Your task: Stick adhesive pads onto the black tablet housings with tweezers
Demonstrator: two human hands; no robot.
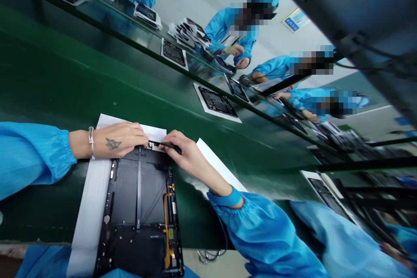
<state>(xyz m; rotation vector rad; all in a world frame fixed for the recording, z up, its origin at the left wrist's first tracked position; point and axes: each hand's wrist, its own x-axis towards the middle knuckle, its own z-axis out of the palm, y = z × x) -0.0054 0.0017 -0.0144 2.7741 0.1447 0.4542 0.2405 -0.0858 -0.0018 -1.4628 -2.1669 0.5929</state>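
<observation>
The open shell [153,204] lies flat on a white sheet [86,226] on the green worktop [97,91], nearest the person, its far end directly under both hands. The left grip [125,139] sits at the far left corner of the shell, fingers bent down over the edge; whether its fingertips pinch anything I cannot tell. The right grip [184,150] is at the far right corner, thumb and fingers together, clamped on a slim dark tool [171,145]. The tool points left, to the small parts [152,145] along the far edge, close to the left fingertips. Most of the shell stretches from the hands back toward the body, with an orange strip [167,226] down its right side. Another sheet [220,165] lies beyond the right forearm; a second shell [217,102] is farther off, near the worktop's far edge.
</observation>
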